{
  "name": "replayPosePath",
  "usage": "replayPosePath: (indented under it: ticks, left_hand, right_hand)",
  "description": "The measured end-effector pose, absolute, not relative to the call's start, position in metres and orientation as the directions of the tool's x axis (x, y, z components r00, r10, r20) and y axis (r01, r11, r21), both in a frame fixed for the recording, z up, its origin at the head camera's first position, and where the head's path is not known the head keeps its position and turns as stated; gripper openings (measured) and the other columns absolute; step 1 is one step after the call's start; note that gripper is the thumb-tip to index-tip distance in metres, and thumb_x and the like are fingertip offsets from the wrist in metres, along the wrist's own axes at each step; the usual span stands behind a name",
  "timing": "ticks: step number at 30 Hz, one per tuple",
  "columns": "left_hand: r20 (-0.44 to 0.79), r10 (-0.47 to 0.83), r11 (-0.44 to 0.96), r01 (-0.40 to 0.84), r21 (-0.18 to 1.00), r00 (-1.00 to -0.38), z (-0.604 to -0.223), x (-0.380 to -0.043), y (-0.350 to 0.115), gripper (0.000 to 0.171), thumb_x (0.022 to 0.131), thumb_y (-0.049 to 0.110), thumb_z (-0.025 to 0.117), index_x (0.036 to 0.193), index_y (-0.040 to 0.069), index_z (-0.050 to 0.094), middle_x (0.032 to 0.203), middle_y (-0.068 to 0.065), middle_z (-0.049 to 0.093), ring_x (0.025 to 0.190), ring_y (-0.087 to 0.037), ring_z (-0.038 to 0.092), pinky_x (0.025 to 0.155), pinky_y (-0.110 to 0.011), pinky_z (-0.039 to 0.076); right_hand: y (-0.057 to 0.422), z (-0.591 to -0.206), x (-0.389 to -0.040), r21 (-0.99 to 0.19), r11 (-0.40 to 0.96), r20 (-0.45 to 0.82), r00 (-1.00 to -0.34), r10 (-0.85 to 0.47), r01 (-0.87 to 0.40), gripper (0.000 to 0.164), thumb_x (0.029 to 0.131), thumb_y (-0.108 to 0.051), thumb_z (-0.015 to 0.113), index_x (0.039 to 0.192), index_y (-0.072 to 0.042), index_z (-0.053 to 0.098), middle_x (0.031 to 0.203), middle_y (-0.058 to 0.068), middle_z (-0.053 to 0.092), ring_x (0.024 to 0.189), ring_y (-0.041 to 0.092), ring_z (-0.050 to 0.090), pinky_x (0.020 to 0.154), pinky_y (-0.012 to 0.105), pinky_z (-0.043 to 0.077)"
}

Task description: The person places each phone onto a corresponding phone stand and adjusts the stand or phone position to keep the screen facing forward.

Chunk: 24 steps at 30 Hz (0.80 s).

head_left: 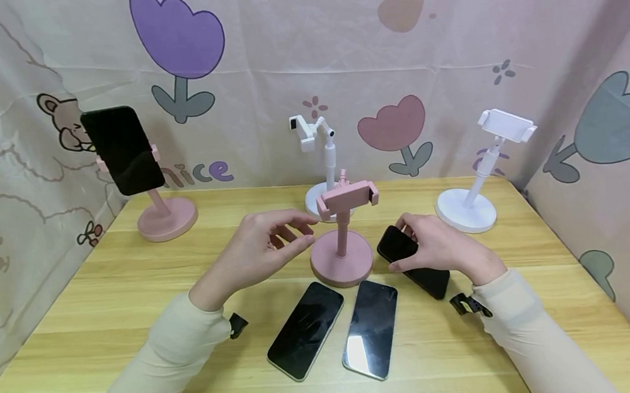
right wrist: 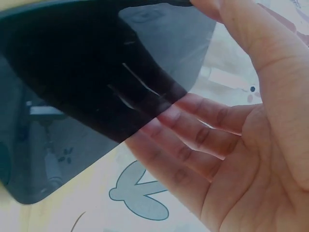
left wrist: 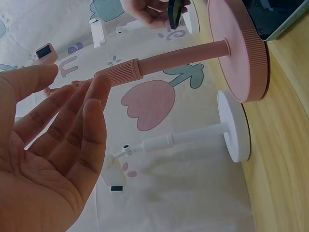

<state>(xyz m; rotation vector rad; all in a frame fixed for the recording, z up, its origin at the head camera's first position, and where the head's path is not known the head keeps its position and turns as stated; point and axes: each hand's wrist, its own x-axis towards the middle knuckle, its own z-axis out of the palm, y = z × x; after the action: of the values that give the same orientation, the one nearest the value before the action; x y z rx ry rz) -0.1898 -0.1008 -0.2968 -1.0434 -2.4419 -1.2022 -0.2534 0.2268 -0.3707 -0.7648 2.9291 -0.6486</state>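
A black smartphone (head_left: 433, 281) is held in my right hand (head_left: 439, 244), thumb on one long edge and fingers on the other; the right wrist view shows the phone's dark glossy screen (right wrist: 72, 72) beside the palm. Just left of a pink phone stand (head_left: 344, 258) hovers my left hand (head_left: 257, 246), fingers loosely bent and holding nothing. In the left wrist view its fingers overlap the stand's ribbed neck (left wrist: 123, 71); whether they touch it I cannot tell. The stand's cradle (head_left: 347, 199) holds no phone.
Two smartphones, left (head_left: 306, 330) and right (head_left: 370, 330), lie face up before the pink stand. A white stand (head_left: 330, 160) is behind it, another white stand (head_left: 467, 210) at the right. Back left, a pink stand (head_left: 167, 219) carries a black phone (head_left: 124, 150). Printed cloth (head_left: 289, 47) hangs behind.
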Motion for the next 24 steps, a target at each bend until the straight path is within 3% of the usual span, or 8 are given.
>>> replayPosePath:
  ticks: [6, 15, 24]
  left_hand:
    - [0.475, 0.501, 0.412, 0.682, 0.605, -0.723, -0.2971, -0.1895, -0.1013, 0.02, 0.086, 0.002, 0.07, 0.106, 0.004, 0.07, 0.092, -0.005, 0.069, 0.072, -0.013, 0.066, 0.062, -0.029, 0.055]
    - [0.483, 0.506, 0.4, 0.69, 0.603, -0.715, -0.2962, -0.189, -0.099, 0.02, 0.086, 0.002, 0.069, 0.106, 0.003, 0.07, 0.091, -0.005, 0.069, 0.073, -0.014, 0.066, 0.062, -0.03, 0.055]
    - [0.476, 0.506, 0.404, 0.685, 0.606, -0.72, -0.2988, -0.1895, -0.098, 0.02, 0.086, 0.002, 0.07, 0.106, 0.002, 0.07, 0.091, -0.006, 0.069, 0.073, -0.015, 0.066, 0.063, -0.028, 0.055]
  right_hand:
    - [0.2256, -0.3684, -0.2541, -0.421, 0.788, 0.1, -0.886, -0.452, -0.45, 0.072, 0.064, -0.051, 0.083, 0.115, -0.007, 0.056, 0.096, 0.004, 0.062, 0.081, 0.018, 0.061, 0.068, 0.03, 0.053]
    - [0.2244, -0.3673, -0.2567, -0.449, 0.768, 0.145, -0.885, -0.442, -0.457, 0.075, 0.067, -0.043, 0.084, 0.122, -0.001, 0.056, 0.104, 0.013, 0.063, 0.089, 0.028, 0.063, 0.075, 0.037, 0.054]
    - [0.2243, -0.3667, -0.2594, -0.434, 0.755, 0.22, -0.87, -0.441, -0.492, 0.079, 0.068, -0.046, 0.083, 0.126, 0.0, 0.055, 0.102, 0.012, 0.063, 0.088, 0.025, 0.063, 0.075, 0.039, 0.055]
